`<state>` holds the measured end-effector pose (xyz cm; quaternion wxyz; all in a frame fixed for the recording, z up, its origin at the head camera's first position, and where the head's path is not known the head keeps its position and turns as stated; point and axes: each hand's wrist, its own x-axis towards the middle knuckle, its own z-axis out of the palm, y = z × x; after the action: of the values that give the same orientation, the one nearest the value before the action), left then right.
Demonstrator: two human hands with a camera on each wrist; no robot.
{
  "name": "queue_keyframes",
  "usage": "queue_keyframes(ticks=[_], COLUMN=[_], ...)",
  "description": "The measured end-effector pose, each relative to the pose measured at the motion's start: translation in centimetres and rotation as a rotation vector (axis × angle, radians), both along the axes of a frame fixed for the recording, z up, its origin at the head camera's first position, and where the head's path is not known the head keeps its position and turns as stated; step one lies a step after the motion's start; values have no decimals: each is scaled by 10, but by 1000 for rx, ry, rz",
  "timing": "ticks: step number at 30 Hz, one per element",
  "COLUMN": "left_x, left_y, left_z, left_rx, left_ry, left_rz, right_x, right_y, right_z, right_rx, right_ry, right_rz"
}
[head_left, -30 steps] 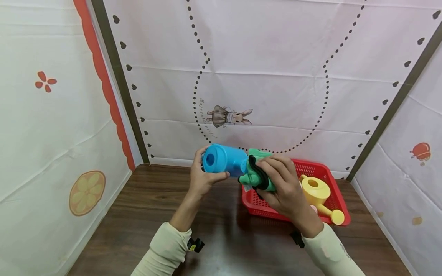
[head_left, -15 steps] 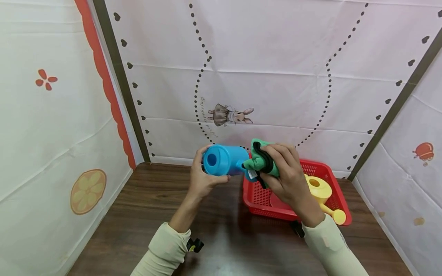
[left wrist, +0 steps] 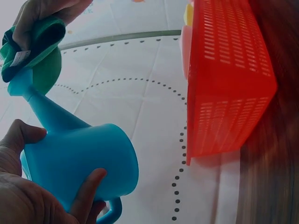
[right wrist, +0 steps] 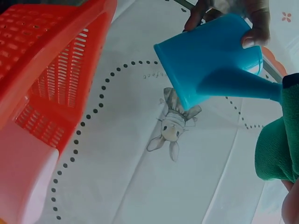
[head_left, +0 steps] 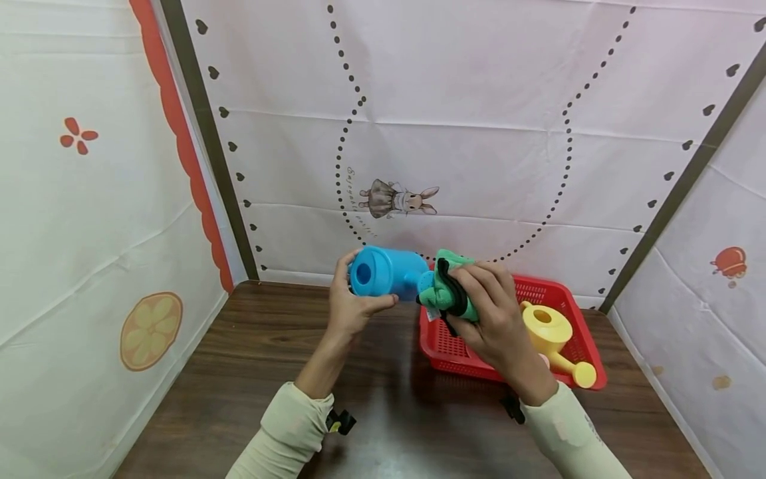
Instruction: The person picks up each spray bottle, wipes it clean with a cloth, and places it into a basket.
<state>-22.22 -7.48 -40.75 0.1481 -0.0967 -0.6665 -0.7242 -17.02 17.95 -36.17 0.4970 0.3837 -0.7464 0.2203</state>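
Observation:
A blue toy watering can (head_left: 395, 269) is held up above the table, tilted on its side with its top opening toward me. My left hand (head_left: 353, 309) grips its body, thumb along the near side and fingers behind. In the left wrist view, the can's handle loop shows below the fingers. My right hand (head_left: 493, 319) pinches a bunched green cloth (head_left: 445, 293) with black edging and a small white tag. The cloth lies against the sprinkler head (left wrist: 19, 86) at the end of the can's spout (right wrist: 243, 85).
Behind and below my right hand, a red plastic basket (head_left: 589, 346) stands on the dark wooden table (head_left: 269, 346). It holds a yellow toy watering can (head_left: 547, 330) and a pink item (right wrist: 28, 172). Printed white sheets hang at the back and sides.
My right hand lifted the cloth slightly up and right, off the sprinkler head, then brought it back down onto the head. My left hand keeps holding the blue watering can nearly still.

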Motion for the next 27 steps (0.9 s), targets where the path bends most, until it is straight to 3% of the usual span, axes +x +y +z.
queue_keyframes(ticks=[4,10,16,27], left_x=[-1,-1,1,4], left_y=[5,9,10,0], left_z=[-1,-4,-5,5], left_rx=[0,-66,-96,-69], left_ry=[-6,29,65,75], left_rz=[0,-18,-36,-18], right_x=[2,4,1,-1], right_y=[-3,-8,-10,1], right_z=[2,6,13,12], right_rx=[39,91,68,-116], right_ry=[100,140,74,-95], right_rz=[-37,-39,-7,55])
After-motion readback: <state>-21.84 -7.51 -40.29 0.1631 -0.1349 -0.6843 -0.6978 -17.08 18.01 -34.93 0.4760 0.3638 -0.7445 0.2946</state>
